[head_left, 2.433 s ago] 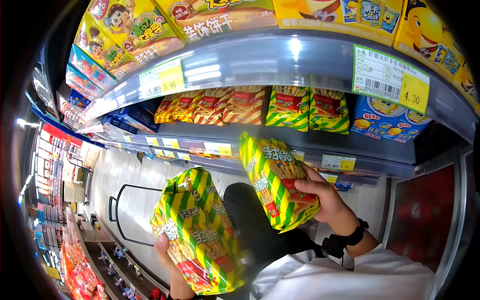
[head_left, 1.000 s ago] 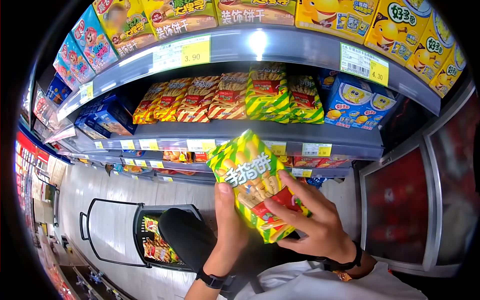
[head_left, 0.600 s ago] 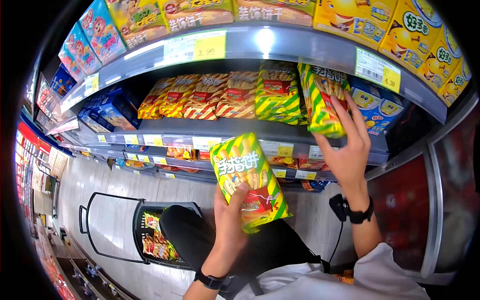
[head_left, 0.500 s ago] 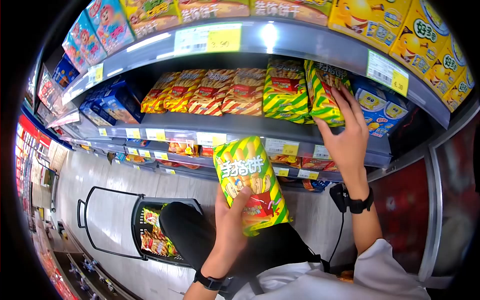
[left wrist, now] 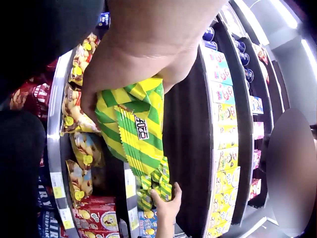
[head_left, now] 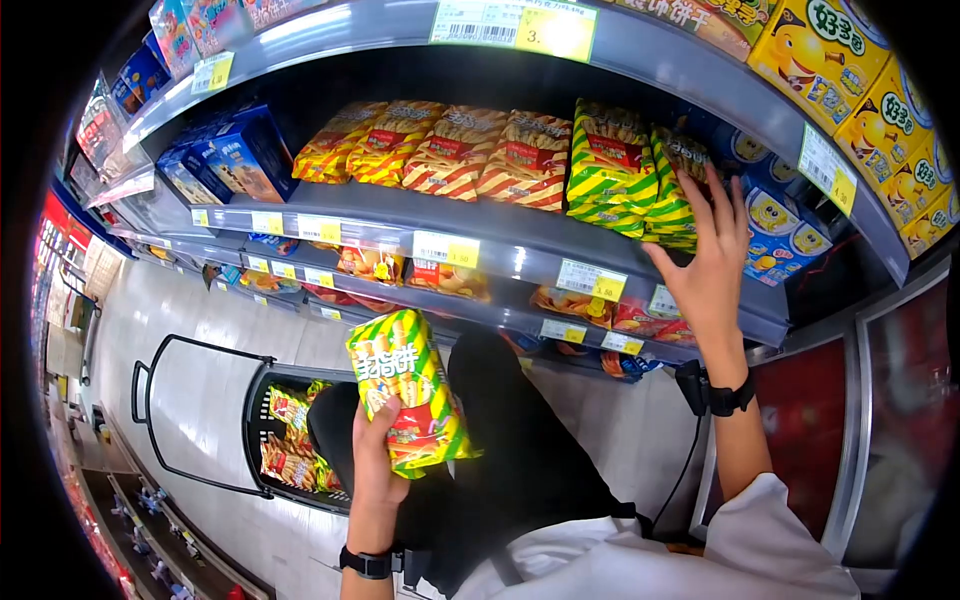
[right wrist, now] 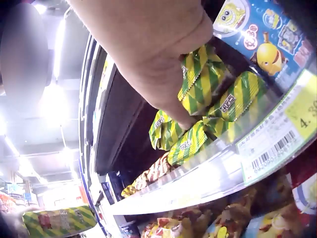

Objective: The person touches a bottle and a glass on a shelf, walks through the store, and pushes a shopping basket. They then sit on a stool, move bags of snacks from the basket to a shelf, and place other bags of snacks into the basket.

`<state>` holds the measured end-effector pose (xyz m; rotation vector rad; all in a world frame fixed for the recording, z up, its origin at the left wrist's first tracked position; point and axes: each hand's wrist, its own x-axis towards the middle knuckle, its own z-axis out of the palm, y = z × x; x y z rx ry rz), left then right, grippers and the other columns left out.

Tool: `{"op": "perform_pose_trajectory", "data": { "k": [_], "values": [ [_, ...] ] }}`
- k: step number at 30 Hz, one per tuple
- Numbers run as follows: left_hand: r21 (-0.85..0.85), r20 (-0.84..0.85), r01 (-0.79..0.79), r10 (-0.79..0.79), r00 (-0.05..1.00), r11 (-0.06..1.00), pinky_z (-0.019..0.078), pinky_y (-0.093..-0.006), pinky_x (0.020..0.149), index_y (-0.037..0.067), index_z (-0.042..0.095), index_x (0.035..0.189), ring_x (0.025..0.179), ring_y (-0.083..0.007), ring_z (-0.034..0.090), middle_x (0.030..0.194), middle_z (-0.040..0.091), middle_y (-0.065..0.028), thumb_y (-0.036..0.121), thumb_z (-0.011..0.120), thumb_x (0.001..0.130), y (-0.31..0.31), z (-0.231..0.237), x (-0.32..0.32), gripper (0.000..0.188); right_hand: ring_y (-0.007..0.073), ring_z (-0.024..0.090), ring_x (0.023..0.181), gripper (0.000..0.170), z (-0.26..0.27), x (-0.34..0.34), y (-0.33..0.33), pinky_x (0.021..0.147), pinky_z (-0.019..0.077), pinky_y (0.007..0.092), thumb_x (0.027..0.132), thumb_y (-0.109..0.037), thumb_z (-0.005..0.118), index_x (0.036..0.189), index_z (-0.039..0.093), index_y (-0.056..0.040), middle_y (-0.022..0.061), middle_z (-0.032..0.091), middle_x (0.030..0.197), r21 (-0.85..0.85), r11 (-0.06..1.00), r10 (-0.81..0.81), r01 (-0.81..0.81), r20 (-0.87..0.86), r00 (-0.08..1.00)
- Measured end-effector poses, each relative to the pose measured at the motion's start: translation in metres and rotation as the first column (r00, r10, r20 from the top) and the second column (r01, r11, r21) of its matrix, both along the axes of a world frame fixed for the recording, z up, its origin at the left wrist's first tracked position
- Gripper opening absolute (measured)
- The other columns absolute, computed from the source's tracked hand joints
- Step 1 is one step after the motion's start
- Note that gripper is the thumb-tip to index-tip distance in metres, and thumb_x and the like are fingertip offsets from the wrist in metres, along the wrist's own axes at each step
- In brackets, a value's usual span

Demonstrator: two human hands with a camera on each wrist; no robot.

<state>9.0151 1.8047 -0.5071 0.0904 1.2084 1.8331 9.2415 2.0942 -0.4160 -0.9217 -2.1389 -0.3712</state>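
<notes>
My left hand [head_left: 374, 452] grips a yellow-and-green striped bag of finger biscuits [head_left: 432, 400] over my lap, thumb across its front. The same bag [left wrist: 141, 141] fills the middle of the left wrist view. On the shelf, my right hand [head_left: 710, 275] touches another striped biscuit bag [head_left: 670, 213], its fingers extended along the right side and its thumb near the lower left edge. That bag [right wrist: 203, 87] leans among matching ones in the right wrist view. A second green-striped bag [head_left: 612, 170] stands just left of it.
Several red-and-yellow biscuit bags [head_left: 440, 160] line the shelf to the left, with blue boxes [head_left: 785, 238] at the right. A shelf edge with price labels [head_left: 515, 25] runs above. A black basket [head_left: 258, 400] holding snack bags sits on the floor beside my leg.
One striped bag has gone from my hands onto the shelf with my right hand. My left hand has lowered its bag leftward, and the head view has shifted right and down.
</notes>
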Motion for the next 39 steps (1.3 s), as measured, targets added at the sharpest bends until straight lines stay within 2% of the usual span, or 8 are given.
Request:
{"op": "perform_pose_trajectory", "data": {
  "k": [3,7,10,16,24,29,34,39],
  "values": [
    [0.017,0.011,0.006,-0.006,1.000,1.000,0.0544,-0.0361,0.088,0.001,0.047,0.128,0.099,-0.0217,0.067,0.117,0.064,-0.0131,0.022,0.062,0.092,-0.007,-0.005,-0.008,0.044,0.0404,0.030,0.139,0.100,0.003,-0.011,-0.004,0.105,0.0317,0.0634,0.057,-0.024,0.089,0.145,0.042,-0.0359,0.0107,0.037,0.150,0.014,1.000,0.001,-0.003,0.123,0.992],
    [0.064,0.034,0.021,-0.023,0.999,0.998,0.0547,-0.0360,0.087,0.001,0.046,0.128,0.098,-0.0219,0.068,0.116,0.064,-0.0134,0.019,0.062,0.092,-0.014,-0.015,-0.015,0.044,0.0379,0.034,0.137,0.100,0.002,-0.019,0.002,0.101,0.0352,0.0636,0.061,-0.021,0.087,0.146,0.039,-0.0389,0.0093,0.037,0.150,0.048,0.995,-0.095,0.086,0.275,0.957],
    [0.111,0.051,0.018,-0.024,0.998,0.994,0.0557,-0.0361,0.086,0.000,0.045,0.128,0.097,-0.0221,0.068,0.116,0.064,-0.0142,0.017,0.063,0.091,-0.019,-0.022,-0.019,0.044,0.0364,0.037,0.134,0.098,0.002,-0.020,0.009,0.095,0.0422,0.0607,0.063,-0.016,0.085,0.146,0.038,-0.0384,0.0090,0.038,0.149,-0.116,0.993,0.042,-0.017,0.216,0.976],
    [0.125,0.077,0.016,-0.025,0.997,0.992,0.0551,-0.0363,0.086,0.000,0.046,0.128,0.098,-0.0220,0.068,0.117,0.063,-0.0140,0.018,0.063,0.092,-0.025,-0.036,-0.024,0.045,0.0367,0.038,0.132,0.089,-0.004,-0.031,0.026,0.088,0.0483,0.0576,0.070,-0.010,0.080,0.145,0.039,-0.0364,0.0097,0.039,0.147,-0.078,0.997,0.014,0.004,0.225,0.974],
    [0.160,0.115,0.027,-0.046,0.992,0.987,0.0540,-0.0368,0.088,0.000,0.046,0.129,0.101,-0.0225,0.066,0.118,0.062,-0.0136,0.019,0.063,0.092,-0.034,-0.044,-0.028,0.045,0.0422,0.039,0.129,0.083,-0.008,-0.048,0.082,0.092,0.0469,0.0614,0.077,-0.013,0.076,0.146,0.036,-0.0353,0.0156,0.039,0.145,-0.124,0.991,-0.011,0.047,0.276,0.961],
    [0.181,0.103,0.063,-0.082,0.991,0.982,0.0531,-0.0386,0.090,0.001,0.044,0.133,0.105,-0.0248,0.065,0.122,0.061,-0.0144,0.021,0.059,0.093,-0.039,-0.052,-0.031,0.047,0.0475,0.032,0.135,0.084,-0.007,-0.049,0.129,0.112,0.0328,0.0508,0.075,-0.016,0.076,0.146,0.034,-0.0318,0.0178,0.036,0.148,-0.096,0.994,0.082,-0.056,0.293,0.953],
    [0.207,0.146,0.055,-0.087,0.986,0.977,0.0520,-0.0363,0.092,0.000,0.045,0.131,0.106,-0.0224,0.064,0.122,0.061,-0.0134,0.020,0.062,0.093,-0.041,-0.051,-0.034,0.046,0.0465,0.030,0.136,0.083,-0.004,-0.066,0.153,0.111,0.0328,0.0530,0.076,-0.016,0.076,0.145,0.032,-0.0328,0.0168,0.033,0.150,-0.162,0.984,-0.016,0.069,0.307,0.952],
    [0.197,0.139,0.048,-0.076,0.987,0.979,0.0527,-0.0363,0.091,0.001,0.044,0.131,0.106,-0.0227,0.065,0.122,0.061,-0.0142,0.019,0.061,0.093,-0.043,-0.052,-0.035,0.045,0.0447,0.040,0.129,0.084,-0.011,-0.074,0.187,0.106,0.0386,0.0512,0.072,-0.018,0.080,0.143,0.035,-0.0253,0.0186,0.040,0.144,-0.060,0.994,-0.071,0.095,0.317,0.946]
  ]
}}
